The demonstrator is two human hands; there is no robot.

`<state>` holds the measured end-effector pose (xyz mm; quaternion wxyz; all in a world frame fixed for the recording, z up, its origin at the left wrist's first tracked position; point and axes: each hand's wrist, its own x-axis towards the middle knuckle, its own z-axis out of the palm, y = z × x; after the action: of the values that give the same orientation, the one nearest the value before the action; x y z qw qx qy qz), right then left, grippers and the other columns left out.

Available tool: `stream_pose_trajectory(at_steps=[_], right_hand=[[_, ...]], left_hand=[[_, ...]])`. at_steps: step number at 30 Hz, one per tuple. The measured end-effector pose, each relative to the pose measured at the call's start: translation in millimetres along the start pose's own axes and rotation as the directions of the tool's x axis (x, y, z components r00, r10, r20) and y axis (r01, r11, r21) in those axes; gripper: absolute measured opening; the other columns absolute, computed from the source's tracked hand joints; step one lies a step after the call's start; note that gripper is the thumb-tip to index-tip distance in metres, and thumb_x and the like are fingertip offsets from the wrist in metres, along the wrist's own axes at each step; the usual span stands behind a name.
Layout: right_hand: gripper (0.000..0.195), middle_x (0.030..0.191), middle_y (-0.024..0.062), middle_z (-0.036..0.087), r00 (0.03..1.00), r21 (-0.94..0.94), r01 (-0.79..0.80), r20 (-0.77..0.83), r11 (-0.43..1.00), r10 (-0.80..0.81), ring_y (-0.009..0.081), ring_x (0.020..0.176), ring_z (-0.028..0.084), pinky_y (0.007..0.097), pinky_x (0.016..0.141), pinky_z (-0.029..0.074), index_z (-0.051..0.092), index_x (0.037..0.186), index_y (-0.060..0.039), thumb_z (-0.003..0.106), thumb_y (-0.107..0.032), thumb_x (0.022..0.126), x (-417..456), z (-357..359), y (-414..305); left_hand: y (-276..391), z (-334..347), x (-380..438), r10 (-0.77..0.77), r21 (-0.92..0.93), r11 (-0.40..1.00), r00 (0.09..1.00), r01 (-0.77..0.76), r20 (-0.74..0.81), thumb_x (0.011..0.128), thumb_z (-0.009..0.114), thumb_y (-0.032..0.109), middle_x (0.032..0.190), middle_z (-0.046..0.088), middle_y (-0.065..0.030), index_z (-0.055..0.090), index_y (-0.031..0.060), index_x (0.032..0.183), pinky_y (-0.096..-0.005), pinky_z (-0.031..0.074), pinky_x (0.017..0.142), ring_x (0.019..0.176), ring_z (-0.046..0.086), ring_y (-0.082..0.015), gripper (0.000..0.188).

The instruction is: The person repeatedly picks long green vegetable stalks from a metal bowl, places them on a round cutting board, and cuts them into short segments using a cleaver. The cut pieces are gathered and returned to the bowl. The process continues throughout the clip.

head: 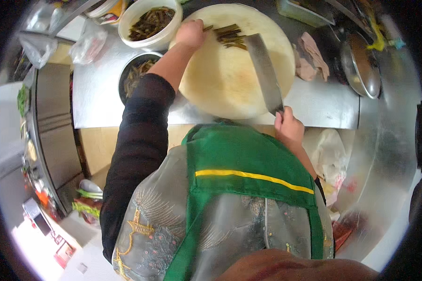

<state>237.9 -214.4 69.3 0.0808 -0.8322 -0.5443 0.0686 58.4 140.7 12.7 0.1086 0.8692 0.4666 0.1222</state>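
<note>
My right hand point(289, 127) grips the handle of a broad cleaver point(265, 70) at the near right edge of a round, pale cutting board point(225, 80). The blade lies slantwise over the board, its far end beside a small pile of brown-green vegetable strips point(230, 35). My left hand point(190, 34) is at the board's far left rim, with fingers curled. One dark strip point(208, 28) sticks out at its fingertips; the inside of the grasp is hidden. Next to that hand stands a white plastic tub point(123, 37) of dark strips in liquid.
A dark bowl point(121, 86) of cut strips sits partly behind my left forearm. Pinkish cloths point(313, 58) lie right of the board, near a metal pan point(360, 66). Plastic bags point(88, 44) rest at the left of the steel table point(95, 102).
</note>
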Motion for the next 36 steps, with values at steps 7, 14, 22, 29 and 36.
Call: stream_pose_trajectory(at_steps=[7,14,22,29,36], right_hand=[[0.024,0.066,0.0136,0.063,0.998,-0.002,0.064,-0.002,0.998,-0.064,0.0343,0.056,0.062,0.0451,0.051,0.049,0.052,0.099,-0.0081,0.059,-0.025,0.084,0,7,12],[0.018,0.064,0.0159,0.061,0.932,0.224,0.33,0.078,0.917,-0.355,0.0369,0.058,0.06,0.0455,0.052,0.046,0.047,0.092,-0.0061,0.058,-0.02,0.086,28,-42,-5],[0.018,0.066,0.0179,0.06,0.835,0.03,0.418,0.382,0.908,-0.396,0.0376,0.061,0.06,0.0444,0.054,0.046,0.046,0.09,-0.0038,0.057,-0.018,0.087,33,-68,-27],[0.02,0.061,0.0179,0.059,0.782,-0.034,0.483,0.467,0.875,-0.413,0.0388,0.058,0.059,0.0484,0.053,0.047,0.045,0.091,-0.0038,0.053,-0.021,0.087,35,-62,-35],[0.02,0.063,0.0181,0.059,0.792,0.006,0.497,0.405,0.868,-0.457,0.0393,0.058,0.059,0.0495,0.054,0.047,0.046,0.092,-0.0032,0.054,-0.021,0.087,55,-44,-54]], left_hand=[[10,-21,-120,0.247,-0.058,0.968,0.969,-0.245,0.031,0.072,0.059,0.011,0.09,0.062,-0.0143,0.063,0.0074,0.091,-0.0413,0.047,0.079,0.09,0.057,-0.0329,0.02],[23,-13,-180,0.286,-0.166,0.927,0.919,-0.338,-0.273,0.072,0.059,0.01,0.091,0.061,-0.0062,0.066,0.0093,0.087,-0.0372,0.048,0.076,0.085,0.058,-0.0271,0.016],[21,-2,-179,0.272,-0.21,0.912,0.903,-0.352,-0.333,0.073,0.064,0.009,0.09,0.063,-0.009,0.064,0.0075,0.087,-0.0392,0.05,0.073,0.082,0.06,-0.0291,0.014],[16,-1,-183,0.341,-0.167,0.901,0.892,-0.4,-0.298,0.075,0.057,0.01,0.096,0.062,-0.0095,0.06,0.0055,0.088,-0.0378,0.05,0.078,0.089,0.06,-0.0289,0.013],[7,-2,-180,0.413,-0.143,0.876,0.87,-0.46,-0.27,0.076,0.058,0.01,0.098,0.063,-0.011,0.059,0.005,0.089,-0.0378,0.05,0.078,0.09,0.06,-0.0303,0.014]])
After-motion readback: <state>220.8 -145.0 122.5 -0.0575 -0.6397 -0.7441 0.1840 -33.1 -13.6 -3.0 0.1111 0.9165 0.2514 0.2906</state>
